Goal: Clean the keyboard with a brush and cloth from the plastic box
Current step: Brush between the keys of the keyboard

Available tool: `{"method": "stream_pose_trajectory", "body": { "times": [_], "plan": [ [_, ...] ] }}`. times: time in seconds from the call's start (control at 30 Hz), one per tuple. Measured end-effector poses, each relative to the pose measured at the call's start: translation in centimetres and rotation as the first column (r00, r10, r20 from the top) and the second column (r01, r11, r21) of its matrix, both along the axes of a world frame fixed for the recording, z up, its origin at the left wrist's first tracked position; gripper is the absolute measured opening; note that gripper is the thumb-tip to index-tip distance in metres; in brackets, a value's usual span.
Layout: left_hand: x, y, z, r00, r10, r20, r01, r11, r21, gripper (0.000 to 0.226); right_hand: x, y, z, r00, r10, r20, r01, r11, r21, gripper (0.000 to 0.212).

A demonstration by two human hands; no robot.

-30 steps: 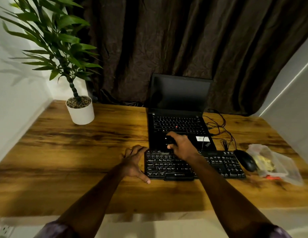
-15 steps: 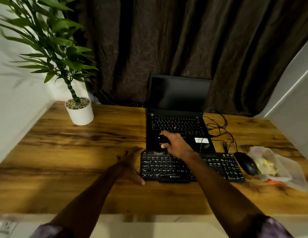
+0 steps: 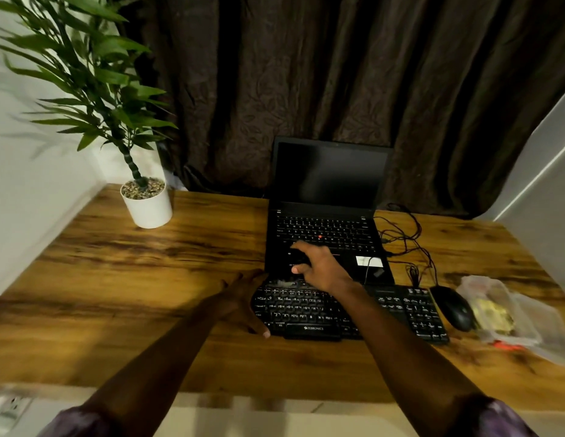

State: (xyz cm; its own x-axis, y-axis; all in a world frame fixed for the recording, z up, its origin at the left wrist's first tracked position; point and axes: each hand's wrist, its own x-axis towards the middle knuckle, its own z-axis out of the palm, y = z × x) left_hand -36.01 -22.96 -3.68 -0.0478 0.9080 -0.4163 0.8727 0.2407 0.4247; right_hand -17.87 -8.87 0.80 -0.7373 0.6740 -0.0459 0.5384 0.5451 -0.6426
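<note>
A black external keyboard [image 3: 385, 313] lies on the wooden desk in front of an open laptop. My left hand [image 3: 243, 298] grips the keyboard's left end, thumb at its front corner. My right hand [image 3: 322, 268] hovers over the keyboard's back left edge, fingers curled around a dark brush [image 3: 295, 258] that is hard to make out against the laptop. Pale bristles or dust [image 3: 284, 282] show on the top key row under it. The clear plastic box [image 3: 533, 320] sits at the far right with a yellowish cloth [image 3: 492, 313] inside.
The black laptop [image 3: 328, 228] stands just behind the keyboard, its screen dark. A black mouse [image 3: 453, 307] lies between the keyboard and the box, with tangled cables [image 3: 407, 244] behind it. A white plant pot [image 3: 147, 208] stands at the back left. A dark curtain hangs behind the desk.
The whole scene has slid slightly left in view. My right hand has shifted a little along the keyboard's back left edge. My left hand has kept its hold.
</note>
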Motion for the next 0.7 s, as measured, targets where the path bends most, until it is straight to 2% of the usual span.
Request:
{"method": "stream_pose_trajectory", "body": {
  "times": [0.2, 0.33, 0.5, 0.7],
  "plan": [
    [0.0, 0.4, -1.5, 0.999, -0.031, -0.032, 0.033, 0.997, 0.072, 0.17, 3.5, 1.9, -0.1, 0.997, -0.065, 0.052, 0.064, 0.998, 0.02, 0.042],
    [0.0, 0.3, -1.6, 0.999, -0.001, -0.032, 0.004, 0.997, 0.081, 0.172, 2.1, 1.0, 0.0, 0.999, -0.033, -0.002, 0.033, 0.999, 0.018, 0.043],
    [-0.1, -0.4, -1.7, 0.998, 0.058, 0.037, -0.06, 0.996, 0.06, 0.167, 0.3, 0.0, -0.3, 0.999, -0.001, -0.042, 0.0, 0.999, -0.033, 0.045],
    [-0.6, -0.2, -2.5, 0.996, 0.067, 0.063, -0.071, 0.995, 0.072, 0.176, 3.7, 1.6, 0.4, 0.998, -0.047, 0.041, 0.047, 0.999, 0.016, 0.043]
  ]
}}
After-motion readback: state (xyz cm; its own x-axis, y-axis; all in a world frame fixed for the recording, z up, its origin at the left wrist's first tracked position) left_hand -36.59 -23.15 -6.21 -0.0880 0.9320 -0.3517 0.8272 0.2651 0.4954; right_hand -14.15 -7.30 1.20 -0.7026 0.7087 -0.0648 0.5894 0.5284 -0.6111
